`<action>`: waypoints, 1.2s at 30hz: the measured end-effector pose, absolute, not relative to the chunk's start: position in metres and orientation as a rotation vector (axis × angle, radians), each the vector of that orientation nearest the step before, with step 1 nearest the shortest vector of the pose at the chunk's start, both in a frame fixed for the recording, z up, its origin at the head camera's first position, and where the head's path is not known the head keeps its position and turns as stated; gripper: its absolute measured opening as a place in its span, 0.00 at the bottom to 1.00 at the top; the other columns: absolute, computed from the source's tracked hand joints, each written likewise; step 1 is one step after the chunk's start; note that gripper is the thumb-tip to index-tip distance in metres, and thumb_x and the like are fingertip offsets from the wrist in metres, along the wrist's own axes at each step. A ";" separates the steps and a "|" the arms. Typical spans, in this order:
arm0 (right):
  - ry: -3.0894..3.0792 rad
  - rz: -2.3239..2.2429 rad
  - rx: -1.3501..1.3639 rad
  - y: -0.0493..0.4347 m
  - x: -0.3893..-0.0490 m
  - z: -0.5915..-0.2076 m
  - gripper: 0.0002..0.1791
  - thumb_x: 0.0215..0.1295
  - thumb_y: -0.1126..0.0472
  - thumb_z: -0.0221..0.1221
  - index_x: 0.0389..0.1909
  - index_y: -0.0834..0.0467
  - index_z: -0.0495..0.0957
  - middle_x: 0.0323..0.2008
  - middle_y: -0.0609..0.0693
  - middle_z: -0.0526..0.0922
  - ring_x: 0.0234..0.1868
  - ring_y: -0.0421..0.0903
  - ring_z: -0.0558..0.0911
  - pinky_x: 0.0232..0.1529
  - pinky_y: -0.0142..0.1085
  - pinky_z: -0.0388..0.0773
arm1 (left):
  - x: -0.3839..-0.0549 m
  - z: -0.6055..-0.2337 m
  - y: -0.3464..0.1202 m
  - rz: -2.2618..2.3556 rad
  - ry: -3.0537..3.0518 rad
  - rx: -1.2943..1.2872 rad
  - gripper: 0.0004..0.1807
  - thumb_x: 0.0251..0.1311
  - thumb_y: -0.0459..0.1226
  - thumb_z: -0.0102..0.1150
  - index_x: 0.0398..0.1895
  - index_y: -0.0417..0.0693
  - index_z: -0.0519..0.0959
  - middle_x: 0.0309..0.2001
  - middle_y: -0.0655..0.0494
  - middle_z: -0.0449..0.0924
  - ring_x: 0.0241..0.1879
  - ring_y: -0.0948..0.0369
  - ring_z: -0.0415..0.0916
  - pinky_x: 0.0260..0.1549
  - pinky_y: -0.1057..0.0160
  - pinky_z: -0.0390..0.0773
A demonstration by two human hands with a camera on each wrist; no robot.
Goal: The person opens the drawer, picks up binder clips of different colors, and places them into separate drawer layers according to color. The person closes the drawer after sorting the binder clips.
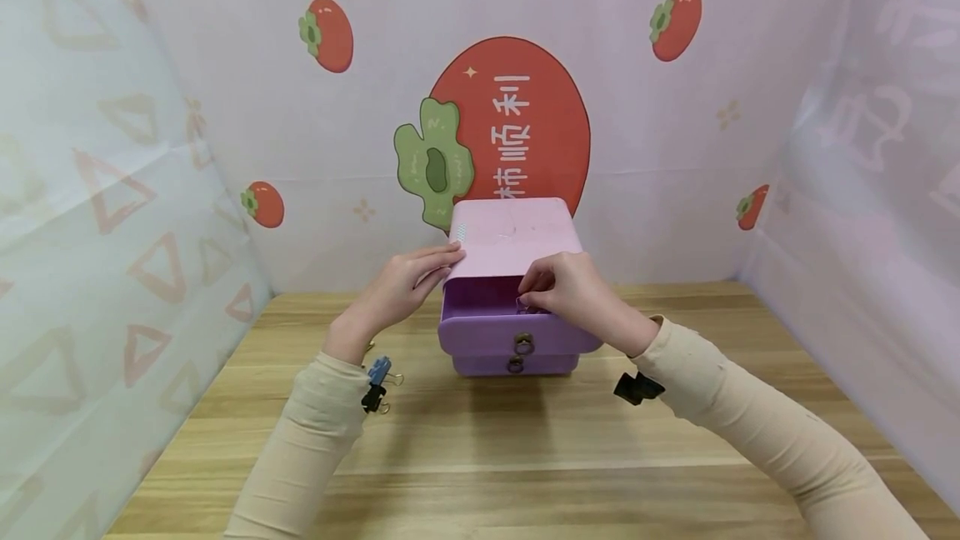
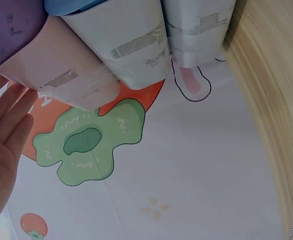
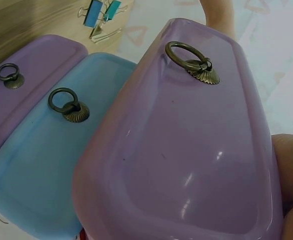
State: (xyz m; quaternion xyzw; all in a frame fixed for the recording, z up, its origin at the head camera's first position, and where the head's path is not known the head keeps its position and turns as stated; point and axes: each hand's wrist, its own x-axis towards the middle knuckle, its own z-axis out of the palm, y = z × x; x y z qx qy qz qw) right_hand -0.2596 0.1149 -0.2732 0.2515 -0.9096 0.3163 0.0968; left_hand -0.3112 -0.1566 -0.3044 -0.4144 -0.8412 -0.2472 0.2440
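Note:
A small chest of drawers with a pink top (image 1: 513, 232) stands against the back wall. Its top purple drawer (image 1: 480, 333) is pulled out; a brass ring pull (image 3: 186, 55) hangs on its front. My left hand (image 1: 397, 286) rests with straight fingers against the left edge of the pink top. Over the open drawer, my right hand (image 1: 577, 290) reaches in from the right, pinching a small item with a thin wire edge (image 1: 521, 305); its exact kind I cannot tell. In the right wrist view, the blue drawer (image 3: 61, 145) and lower purple drawer (image 3: 31, 85) are pushed in.
On the wooden table left of the chest lie a blue binder clip (image 1: 379, 370) and a teal clip (image 3: 113, 10), with a pale metal clip (image 3: 106, 36) beside them. A white cloth with persimmon prints (image 1: 326, 33) hangs behind, and pale cloth walls flank both sides.

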 end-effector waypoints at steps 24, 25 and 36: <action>-2.675 0.878 0.743 0.123 -0.251 -0.268 0.02 0.57 0.60 0.65 0.29 0.54 0.84 0.25 0.43 0.86 0.27 0.35 0.83 0.31 0.32 0.78 | -0.309 -0.304 -0.155 -0.680 -2.299 -1.139 0.17 0.65 0.33 0.54 0.57 0.46 0.78 0.59 0.49 0.77 0.60 0.54 0.73 0.58 0.57 0.74; -2.669 0.871 0.734 0.124 -0.250 -0.268 0.02 0.58 0.59 0.65 0.29 0.53 0.84 0.25 0.43 0.86 0.27 0.36 0.83 0.31 0.32 0.78 | -0.310 -0.304 -0.155 -0.679 -2.298 -1.139 0.17 0.65 0.33 0.54 0.57 0.46 0.78 0.59 0.50 0.77 0.60 0.55 0.73 0.58 0.57 0.74; -2.600 0.864 0.632 0.138 -0.248 -0.260 0.04 0.60 0.56 0.63 0.32 0.51 0.85 0.30 0.45 0.87 0.30 0.43 0.84 0.35 0.37 0.80 | -0.311 -0.306 -0.155 -0.671 -2.278 -1.147 0.17 0.65 0.32 0.54 0.57 0.45 0.78 0.58 0.49 0.77 0.59 0.54 0.74 0.58 0.57 0.74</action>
